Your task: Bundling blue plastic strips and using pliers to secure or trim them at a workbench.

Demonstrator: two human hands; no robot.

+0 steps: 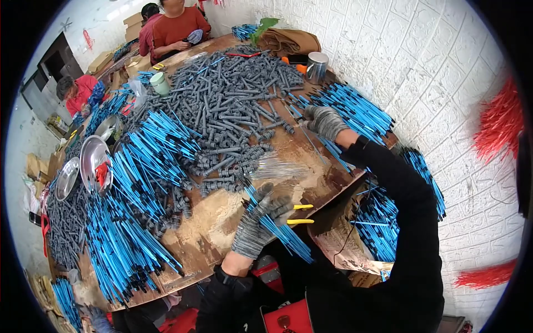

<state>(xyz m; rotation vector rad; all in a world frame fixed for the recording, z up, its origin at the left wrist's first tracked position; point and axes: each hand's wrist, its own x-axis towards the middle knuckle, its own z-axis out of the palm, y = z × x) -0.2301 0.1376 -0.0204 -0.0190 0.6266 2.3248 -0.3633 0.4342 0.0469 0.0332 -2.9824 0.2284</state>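
Observation:
My left hand, in a grey striped knit glove, is closed around a small bundle of thin blue rods with black ends near the table's front edge. Beside its fingers, two yellow handles of a hand tool stick out; the rest of the tool is hidden. Stretched forward to the right, my right hand, gloved alike, has its fingers curled at the edge of a pile of blue rods. What lies between those fingers is hard to make out. Thin silver wires lie between my hands.
Grey ridged plastic plugs heap across the wooden table. More blue rods lie left, beside metal bowls. A metal mug and green cup stand farther back. Other people work beyond. A white wall borders the right.

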